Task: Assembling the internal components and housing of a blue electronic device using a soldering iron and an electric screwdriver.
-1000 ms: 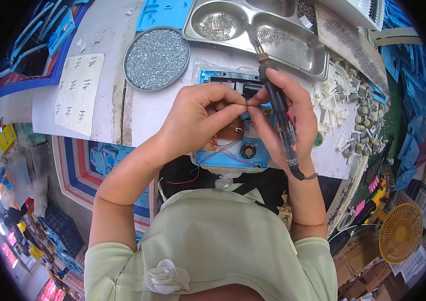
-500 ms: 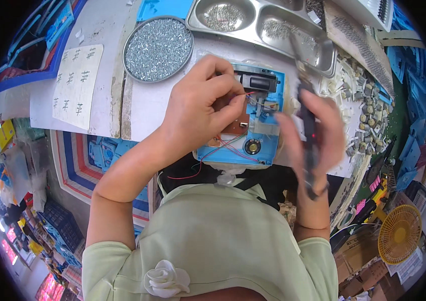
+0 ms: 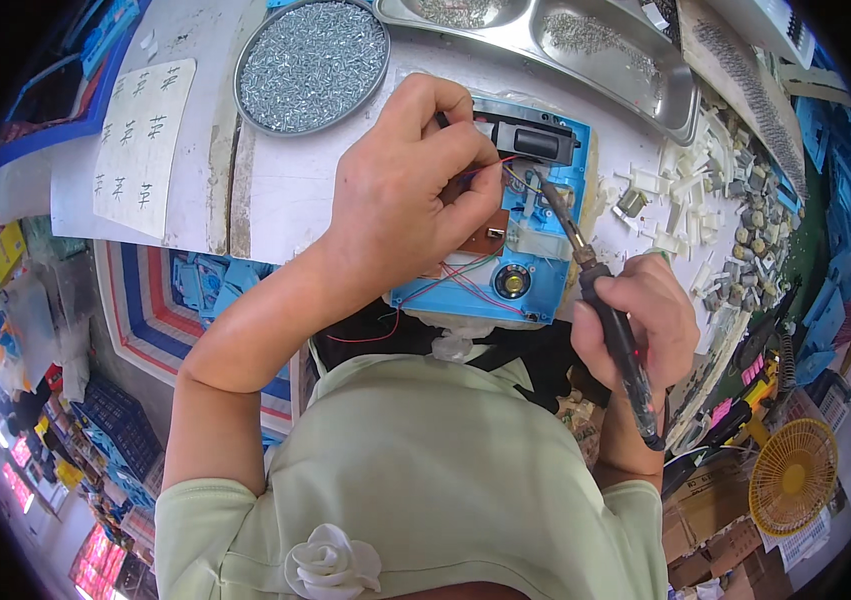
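Note:
A blue plastic housing lies on the bench before me, holding a black box-shaped part, a brown circuit board and a small round speaker. Above its left side, my left hand is closed in a pinch on thin wires, whose coloured ends stick out past the fingertips. My right hand grips a soldering iron by its dark handle. The iron's tip points up and left, over the housing's right part near the wires; whether it touches anything I cannot tell.
A round tray of small metal pins stands at the far left, beside a steel compartment tray of tiny parts. White plastic pieces and small motors are heaped on the right. A yellow fan stands lower right.
The soldering iron has swung from upright to a slant, its tip coming down and left over the housing. My left hand keeps its pinch on the wires. The whole view has shifted slightly.

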A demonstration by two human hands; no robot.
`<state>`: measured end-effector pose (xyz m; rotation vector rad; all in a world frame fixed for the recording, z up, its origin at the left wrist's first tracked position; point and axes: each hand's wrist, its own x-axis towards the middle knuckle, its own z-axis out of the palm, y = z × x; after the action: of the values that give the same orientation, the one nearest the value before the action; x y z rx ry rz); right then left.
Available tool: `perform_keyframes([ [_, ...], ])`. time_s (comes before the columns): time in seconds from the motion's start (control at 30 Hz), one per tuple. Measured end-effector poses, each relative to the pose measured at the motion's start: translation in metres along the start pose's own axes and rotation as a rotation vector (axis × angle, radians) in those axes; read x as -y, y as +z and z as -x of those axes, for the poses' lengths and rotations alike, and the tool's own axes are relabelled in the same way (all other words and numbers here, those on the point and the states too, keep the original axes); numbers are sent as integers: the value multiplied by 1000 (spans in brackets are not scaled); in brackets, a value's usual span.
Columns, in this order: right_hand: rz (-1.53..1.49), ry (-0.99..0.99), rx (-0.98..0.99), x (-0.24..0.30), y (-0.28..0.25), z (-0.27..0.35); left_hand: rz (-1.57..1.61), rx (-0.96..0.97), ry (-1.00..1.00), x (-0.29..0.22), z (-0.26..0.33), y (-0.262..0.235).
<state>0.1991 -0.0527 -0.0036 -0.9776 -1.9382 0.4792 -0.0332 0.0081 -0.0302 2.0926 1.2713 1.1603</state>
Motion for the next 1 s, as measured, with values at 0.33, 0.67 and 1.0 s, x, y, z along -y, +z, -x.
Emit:
perform_keyframes([
  [0.33,12,-5,22,-2,4,-2,-12,59,17,1,2,-4],
  [0.67,35,-16,35,-4,6,-6,-12,54,11,2,2,-3],
  [1.0,112,-69,68,-9,6,-3,-12,40,-4,0,2,-1],
])
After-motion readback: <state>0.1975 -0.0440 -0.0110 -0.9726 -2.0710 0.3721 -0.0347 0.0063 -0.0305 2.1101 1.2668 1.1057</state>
